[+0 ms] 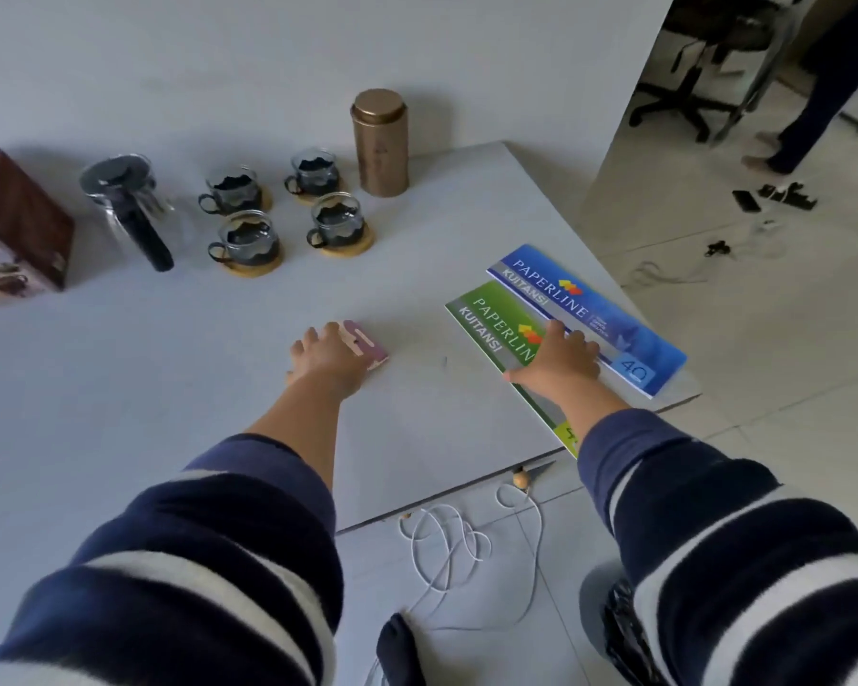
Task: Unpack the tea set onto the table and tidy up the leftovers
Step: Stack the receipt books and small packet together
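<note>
Left hand (325, 356): palm down, fingers loosely curled on a small pink card packet (367, 345), hold unclear. Right hand (558, 361): spread flat on the green paper receipt book (501, 334), beside a blue one (590, 309).

Unpacked, far side of the pale grey table (219, 388): glass teapot with black handle (130, 205), four glass cups on wooden coasters (288, 210), bronze metal canister (380, 143).

Remaining (by judgement): brown cardboard box (16, 220) and loose items to tidy.

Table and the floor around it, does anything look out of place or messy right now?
A white cord lies in loose tangled loops on the floor beside the table. The green booklet juts past the table's near edge. The glass cups sit neatly on coasters.
</note>
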